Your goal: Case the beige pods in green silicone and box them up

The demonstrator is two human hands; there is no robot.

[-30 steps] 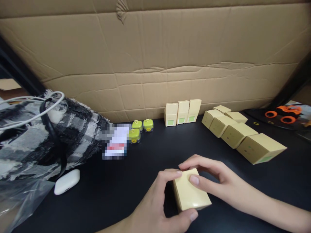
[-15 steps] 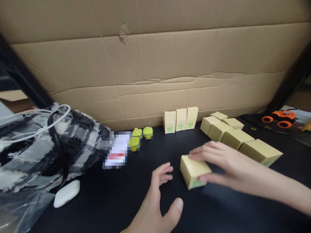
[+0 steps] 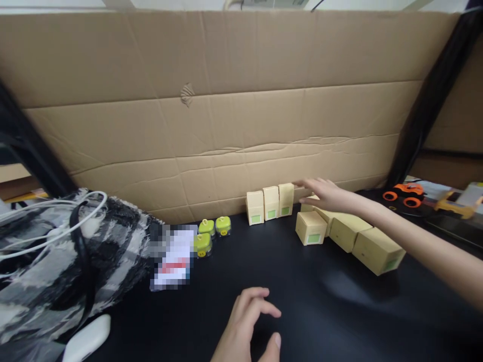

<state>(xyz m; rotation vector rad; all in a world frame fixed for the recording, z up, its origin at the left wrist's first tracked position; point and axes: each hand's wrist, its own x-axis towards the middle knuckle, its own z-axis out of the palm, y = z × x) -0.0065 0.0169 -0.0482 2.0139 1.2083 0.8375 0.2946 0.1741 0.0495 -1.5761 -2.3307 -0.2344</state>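
My left hand [image 3: 249, 322] is held above the black tabletop [image 3: 211, 301] near the front, fingers and thumb curved apart, with nothing between them. Farther back, my right hand [image 3: 323, 195] reaches over the rear boxes of the group on the right. Its fingers stretch left and look empty, close to the rightmost of three upright cream boxes [image 3: 255, 207]. Below it sits a small cream box [image 3: 310, 228] with a green label, beside the other boxes [image 3: 379, 250]. My right hand and forearm partly hide the rear boxes of this group.
Three green-lidded little containers [image 3: 223, 226] stand left of the upright boxes. Farther left are a partly blurred paper [image 3: 177, 261], a shaggy black-and-white cloth [image 3: 124, 251] with cables and a white case [image 3: 87, 338]. Cardboard [image 3: 226, 120] closes the back. An orange toy truck [image 3: 405, 195] is at right.
My right hand has let go of the small box, which now sits against the group on the right, and has moved back above the rear boxes. The view has tilted up.
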